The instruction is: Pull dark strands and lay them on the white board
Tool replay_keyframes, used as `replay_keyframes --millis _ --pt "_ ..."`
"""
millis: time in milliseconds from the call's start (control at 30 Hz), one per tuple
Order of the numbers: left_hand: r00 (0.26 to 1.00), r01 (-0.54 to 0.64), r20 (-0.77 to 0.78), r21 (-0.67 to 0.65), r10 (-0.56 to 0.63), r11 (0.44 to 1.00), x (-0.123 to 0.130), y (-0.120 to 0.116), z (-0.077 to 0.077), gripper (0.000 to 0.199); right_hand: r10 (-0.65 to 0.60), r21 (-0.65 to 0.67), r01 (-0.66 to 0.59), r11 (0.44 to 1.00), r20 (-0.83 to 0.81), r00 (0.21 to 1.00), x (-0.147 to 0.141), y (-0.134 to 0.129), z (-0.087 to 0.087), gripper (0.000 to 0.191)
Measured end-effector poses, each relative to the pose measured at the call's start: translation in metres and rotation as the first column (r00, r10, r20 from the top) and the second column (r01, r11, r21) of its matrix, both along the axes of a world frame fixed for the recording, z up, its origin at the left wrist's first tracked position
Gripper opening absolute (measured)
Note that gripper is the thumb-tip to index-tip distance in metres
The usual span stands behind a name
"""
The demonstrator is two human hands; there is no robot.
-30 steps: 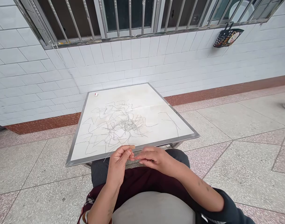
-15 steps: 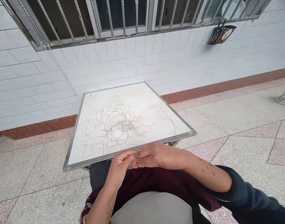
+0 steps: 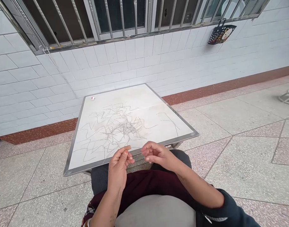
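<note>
My left hand (image 3: pixel 118 164) is pinched, thumb against index finger, over the near edge of the table. A thin wire-like strand (image 3: pixel 106 160) shows at that pinch, running off to the left. At its index fingertip is a small tan piece (image 3: pixel 127 147); whether it is a finger wrap or a loose strip I cannot tell. My right hand (image 3: pixel 157 154) is held a little apart to the right, fingers loosely curved and thumb away from them, with nothing visible gripped. In front of both hands, a tangled pile of thin dark wires (image 3: pixel 126 126) lies on the white tabletop (image 3: pixel 139 94).
A few separate strands (image 3: pixel 169 119) lie at the table's right. A small red-and-white item (image 3: pixel 92 98) sits at its far left corner. Behind stands a white tiled wall (image 3: pixel 106 66) with a barred window and a hanging patterned bag (image 3: pixel 221 34). A round stool (image 3: pixel 288 96) stands far right.
My hands were together, fingertips touching. Now my right hand has drawn away to the right and its fingers have parted, while my left hand keeps its pinch.
</note>
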State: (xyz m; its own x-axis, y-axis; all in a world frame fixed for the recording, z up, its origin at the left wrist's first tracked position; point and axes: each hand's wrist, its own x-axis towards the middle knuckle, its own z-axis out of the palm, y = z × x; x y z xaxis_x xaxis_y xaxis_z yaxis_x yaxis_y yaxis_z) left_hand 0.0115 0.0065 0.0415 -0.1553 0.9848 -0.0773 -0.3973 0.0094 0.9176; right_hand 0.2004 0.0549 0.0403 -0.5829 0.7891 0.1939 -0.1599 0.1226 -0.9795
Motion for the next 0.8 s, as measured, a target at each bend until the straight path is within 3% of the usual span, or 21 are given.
replay_keyframes --millis 67,267,333,433,533,633,700,800 --pt "0.999 0.015 -0.037 -0.002 -0.015 1.0 0.003 -0.002 0.0 0.022 -0.023 -0.058 0.02 0.998 -0.052 0.998 -0.014 -0.008 -0.007 0.017" --pt "0.983 0.046 -0.18 -0.003 -0.046 0.999 0.007 -0.007 -0.002 0.025 -0.036 -0.084 0.025 0.996 -0.133 0.99 -0.031 -0.018 -0.009 0.013" --pt "0.98 0.011 -0.197 -0.014 -0.014 1.0 0.006 -0.007 -0.002 0.026 -0.009 -0.015 0.007 1.0 -0.127 0.992 -0.028 -0.02 -0.007 0.015" --pt "0.972 -0.023 -0.235 -0.036 0.014 0.999 0.005 -0.006 -0.002 0.026 -0.042 0.193 0.051 0.98 -0.047 0.998 -0.025 -0.022 -0.003 0.02" --pt "0.961 -0.037 -0.277 -0.061 0.019 0.997 0.005 -0.005 -0.002 0.027 -0.128 0.426 0.095 0.9 0.049 0.991 -0.026 -0.022 0.001 0.013" --pt "0.956 -0.042 -0.291 -0.07 0.02 0.997 0.005 -0.005 -0.001 0.027 -0.154 0.535 0.086 0.84 0.083 0.984 -0.028 -0.023 0.002 0.011" --pt "0.958 -0.026 -0.285 -0.061 0.008 0.998 0.005 -0.006 0.001 0.028 -0.186 0.497 0.123 0.859 0.079 0.979 -0.03 -0.025 0.0 0.009" --pt "0.959 0.032 -0.28 -0.043 -0.043 0.999 0.005 -0.009 0.005 0.034 -0.229 0.256 0.218 0.942 0.012 0.973 -0.033 -0.027 -0.002 0.003"
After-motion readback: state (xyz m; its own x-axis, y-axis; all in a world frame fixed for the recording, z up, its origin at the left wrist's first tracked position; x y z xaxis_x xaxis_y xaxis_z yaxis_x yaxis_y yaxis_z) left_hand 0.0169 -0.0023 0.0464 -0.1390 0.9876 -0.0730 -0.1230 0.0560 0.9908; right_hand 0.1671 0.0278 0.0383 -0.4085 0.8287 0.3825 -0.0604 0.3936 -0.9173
